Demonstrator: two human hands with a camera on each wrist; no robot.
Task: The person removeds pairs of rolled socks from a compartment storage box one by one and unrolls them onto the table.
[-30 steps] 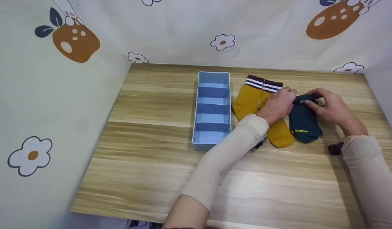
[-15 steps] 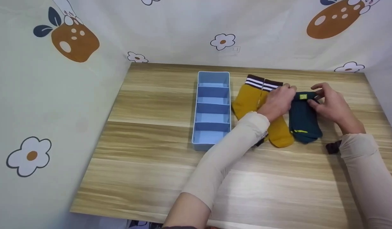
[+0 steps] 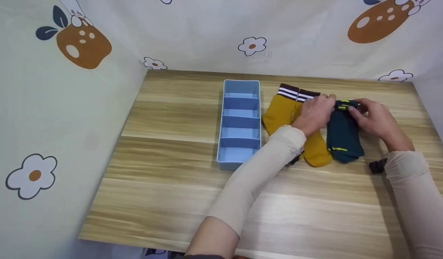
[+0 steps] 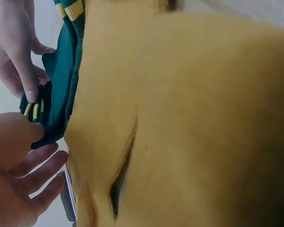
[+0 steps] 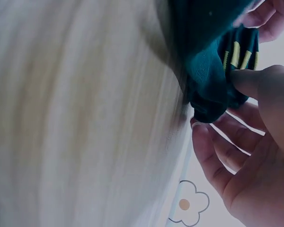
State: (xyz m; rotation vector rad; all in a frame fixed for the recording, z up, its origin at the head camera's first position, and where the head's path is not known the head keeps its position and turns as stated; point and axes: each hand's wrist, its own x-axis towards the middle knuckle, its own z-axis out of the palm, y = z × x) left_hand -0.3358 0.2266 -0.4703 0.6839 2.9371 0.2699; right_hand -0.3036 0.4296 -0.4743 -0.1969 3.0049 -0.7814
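Observation:
A pair of dark green socks (image 3: 344,133) with yellow marks lies on the right half of the table, the far end folded over on itself. My left hand (image 3: 316,112) pinches the left corner of that folded end, its forearm crossing over the mustard socks. At the right corner my right hand (image 3: 379,120) pinches the fold between thumb and fingers. Yellow stripes on the fold (image 5: 240,54) show between the two hands in the right wrist view. Mustard socks (image 3: 279,111) with dark, white-striped cuffs lie flat just left of the green pair, partly hidden by my left hand and wrist.
A blue box (image 3: 239,144) with several compartments in a row stands left of the mustard socks. The wooden table (image 3: 171,158) meets a patterned wall covering (image 3: 199,39) at its back and sides. Dark wrist straps show at both sleeves.
The far end of the green socks has been turned over further; a yellow label showed there, and now yellow stripes lie at the fold. My right fingers shifted slightly; my left hand stayed nearly still.

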